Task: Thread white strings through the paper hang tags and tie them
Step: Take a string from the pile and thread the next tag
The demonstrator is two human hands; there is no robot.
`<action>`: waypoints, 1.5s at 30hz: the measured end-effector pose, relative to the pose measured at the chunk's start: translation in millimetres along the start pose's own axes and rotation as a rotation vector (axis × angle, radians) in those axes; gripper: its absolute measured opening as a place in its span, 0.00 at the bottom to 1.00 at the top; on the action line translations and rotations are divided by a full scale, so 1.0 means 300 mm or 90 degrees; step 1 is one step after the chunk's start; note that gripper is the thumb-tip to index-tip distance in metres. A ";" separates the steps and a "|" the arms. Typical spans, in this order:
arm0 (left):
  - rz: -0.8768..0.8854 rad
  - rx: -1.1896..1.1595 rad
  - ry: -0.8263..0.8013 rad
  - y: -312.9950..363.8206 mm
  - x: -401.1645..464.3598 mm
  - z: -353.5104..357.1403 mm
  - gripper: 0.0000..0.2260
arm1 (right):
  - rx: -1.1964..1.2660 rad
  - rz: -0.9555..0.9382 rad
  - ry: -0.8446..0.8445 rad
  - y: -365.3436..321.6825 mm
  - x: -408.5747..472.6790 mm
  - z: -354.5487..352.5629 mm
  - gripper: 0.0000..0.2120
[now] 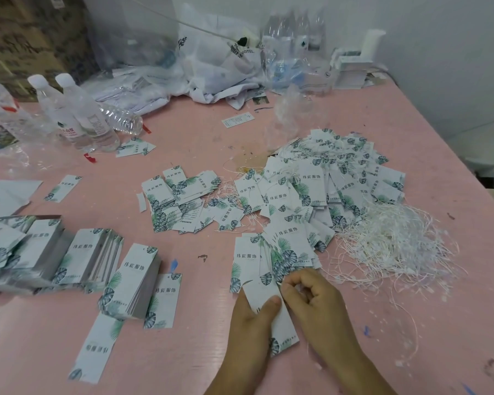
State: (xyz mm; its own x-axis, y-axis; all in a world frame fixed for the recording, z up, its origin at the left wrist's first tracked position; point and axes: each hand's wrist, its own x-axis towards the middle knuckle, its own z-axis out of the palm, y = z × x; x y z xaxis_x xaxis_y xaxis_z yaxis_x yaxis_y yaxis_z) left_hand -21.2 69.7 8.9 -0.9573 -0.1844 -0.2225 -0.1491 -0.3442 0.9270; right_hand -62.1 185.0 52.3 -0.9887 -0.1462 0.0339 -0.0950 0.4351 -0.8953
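On the surface (200, 352), stacked tags (83, 258) lie at the left, a loose heap of tags (320, 183) sits right of centre, and a tangle of strings (394, 240) lies just right of that heap. Bottles (77, 115) stand at the far left, bags (211, 67) along the back edge.

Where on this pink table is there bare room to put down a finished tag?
Bare pink table lies along the near edge, between the lone tag and the left hand. Another bare patch lies between the water bottles and the big pile of strung tags. It is crowded around the loose strings and the stacked tags.
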 end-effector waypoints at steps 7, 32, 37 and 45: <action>0.042 0.146 0.006 0.016 -0.012 0.008 0.12 | -0.034 -0.050 -0.010 -0.031 0.000 -0.021 0.09; 0.083 0.153 0.085 0.052 -0.042 0.031 0.11 | -0.098 0.020 0.009 -0.063 0.010 -0.037 0.08; 0.084 0.153 0.084 0.063 -0.038 0.023 0.12 | -0.080 0.030 -0.004 -0.053 0.012 -0.038 0.07; 0.004 0.023 0.057 0.086 -0.049 0.017 0.18 | 0.181 0.146 -0.114 -0.031 0.026 -0.081 0.09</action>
State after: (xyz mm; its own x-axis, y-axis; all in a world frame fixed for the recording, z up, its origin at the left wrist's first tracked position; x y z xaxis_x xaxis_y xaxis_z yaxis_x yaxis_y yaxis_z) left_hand -12.2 68.2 37.7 -0.9328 -0.2681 -0.2409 -0.1536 -0.3089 0.9386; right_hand -71.8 201.4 71.6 -0.9425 -0.2367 -0.2358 0.1857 0.2154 -0.9587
